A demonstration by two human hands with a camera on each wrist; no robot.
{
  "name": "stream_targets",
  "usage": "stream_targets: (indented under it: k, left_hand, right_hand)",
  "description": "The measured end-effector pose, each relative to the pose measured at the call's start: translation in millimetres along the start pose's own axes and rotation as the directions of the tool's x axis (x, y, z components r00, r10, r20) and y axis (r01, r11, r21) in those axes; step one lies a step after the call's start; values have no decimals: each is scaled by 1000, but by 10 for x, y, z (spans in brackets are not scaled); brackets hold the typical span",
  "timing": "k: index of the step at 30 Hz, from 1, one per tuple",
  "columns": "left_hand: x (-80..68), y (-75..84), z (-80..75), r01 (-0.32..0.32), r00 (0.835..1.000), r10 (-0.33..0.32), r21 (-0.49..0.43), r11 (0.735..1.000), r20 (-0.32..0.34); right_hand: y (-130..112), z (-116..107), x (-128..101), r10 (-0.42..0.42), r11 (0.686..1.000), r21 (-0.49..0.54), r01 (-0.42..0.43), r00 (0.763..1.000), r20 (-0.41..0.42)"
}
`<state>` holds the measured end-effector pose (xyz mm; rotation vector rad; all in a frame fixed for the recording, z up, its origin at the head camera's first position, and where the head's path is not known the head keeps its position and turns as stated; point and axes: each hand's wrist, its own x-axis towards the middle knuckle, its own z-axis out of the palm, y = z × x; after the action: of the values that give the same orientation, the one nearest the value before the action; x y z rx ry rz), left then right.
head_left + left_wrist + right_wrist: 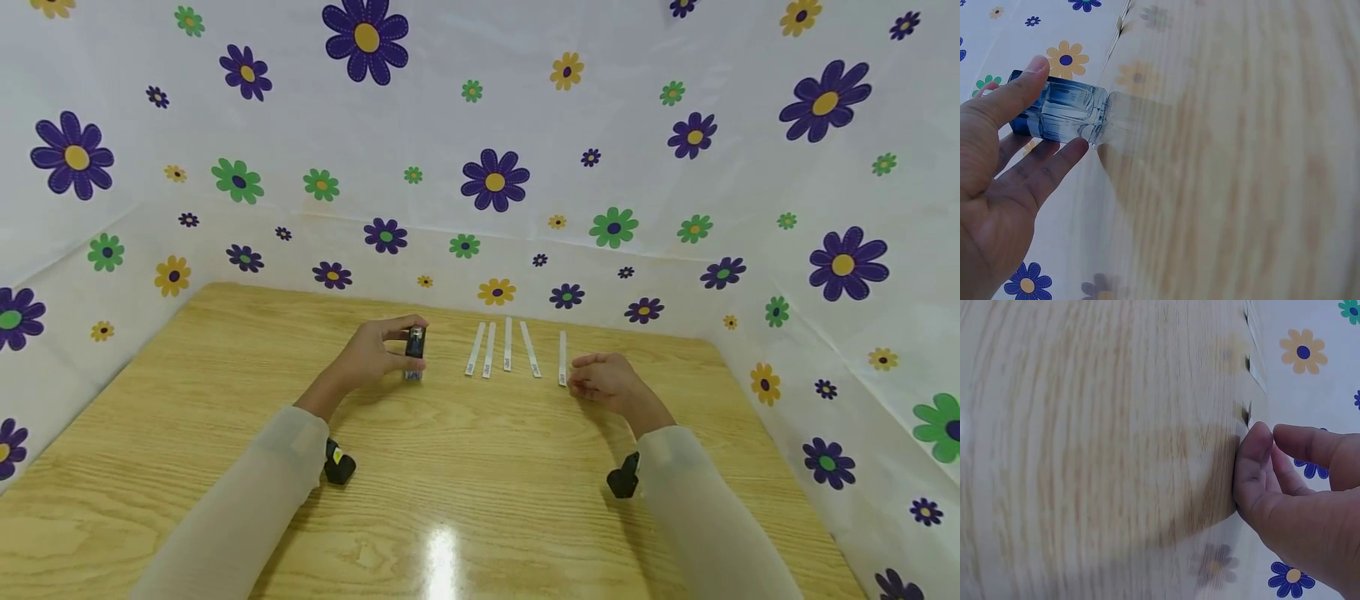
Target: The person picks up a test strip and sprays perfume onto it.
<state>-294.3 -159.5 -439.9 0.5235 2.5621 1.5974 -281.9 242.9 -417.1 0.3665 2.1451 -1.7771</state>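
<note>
My left hand [369,357] grips a small perfume bottle [416,343] between the thumb and fingers. In the left wrist view the glass bottle [1069,111] shades from dark blue to clear, its clear end right at the tabletop. Five or so narrow white paper strips fan out beside it, each with small dark print near its lower end. Fingertips of my right hand [606,382] are right beside the rightmost paper strip [562,358]. The right wrist view shows that hand [1291,487] with bent fingers low at the table, the thumb close to the index fingertip.
The wooden table [465,450] ends at a white sheet [420,125] printed with flowers, which rises behind and on both sides. Other paper strips, such as the leftmost strip [475,348], lie between the hands. A black wrist camera [339,463] hangs under the left sleeve.
</note>
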Motion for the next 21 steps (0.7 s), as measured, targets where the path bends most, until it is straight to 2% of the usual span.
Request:
stream_targets:
  k: [10,16,21]
  left_hand:
    - [7,-49,-2,-10,1000,10,36,999,0]
    - [-15,-48,-28,-34,999,33,27,999,16]
    - [-52,-18,-101,-71,997,69,61,996,33]
  right_hand:
    - [4,-35,11,17,1000,-14,-17,1000,19]
    - [-25,-51,-75,-20,1000,-12,21,997,71]
    - [-57,-79,-173,-61,997,-45,65,995,80]
